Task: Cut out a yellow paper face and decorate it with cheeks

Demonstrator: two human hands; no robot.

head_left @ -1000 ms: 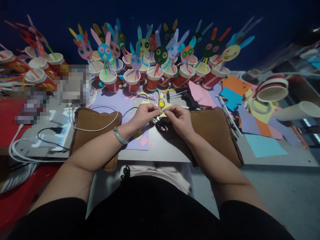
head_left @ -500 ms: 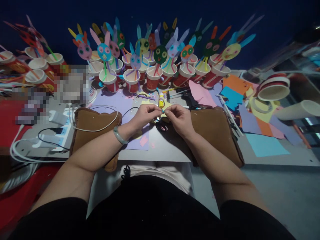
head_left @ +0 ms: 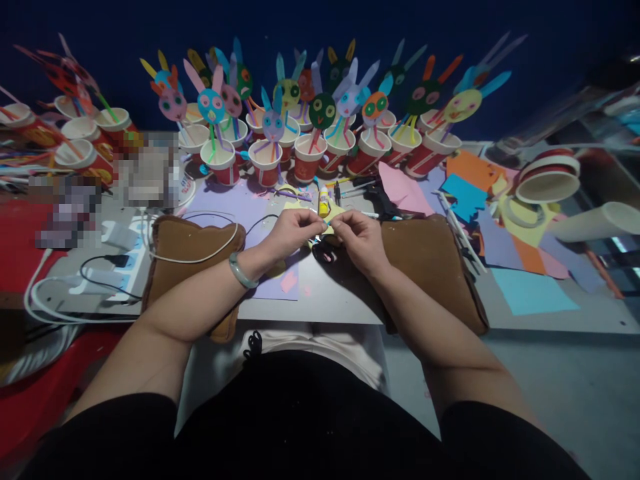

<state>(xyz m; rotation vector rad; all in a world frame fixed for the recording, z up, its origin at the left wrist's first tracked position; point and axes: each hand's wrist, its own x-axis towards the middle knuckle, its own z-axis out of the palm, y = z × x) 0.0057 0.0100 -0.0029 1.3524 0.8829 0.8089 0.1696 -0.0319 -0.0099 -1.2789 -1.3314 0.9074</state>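
My left hand [head_left: 295,231] and my right hand [head_left: 357,239] meet fingertip to fingertip above the table's middle, both closed in a pinch. Between them shows a tiny blue-green piece [head_left: 327,225], too small to make out well. It touches the fingertips of my left hand and lies close to those of my right. Just beyond the fingers stands a yellow glue stick [head_left: 323,201] on yellow paper. Black-handled scissors [head_left: 324,252] lie under my hands, partly hidden.
Red-and-white cups [head_left: 265,160] with paper rabbit faces line the back. Brown cushions lie under both forearms, the right one [head_left: 425,260] wider. Coloured paper [head_left: 465,197] and tape rolls [head_left: 547,183] are at right; a power strip [head_left: 131,267] and cables are at left.
The fingertips of my right hand have shifted slightly right, leaving a slightly wider gap between the two pinches. The camera view has moved a little.
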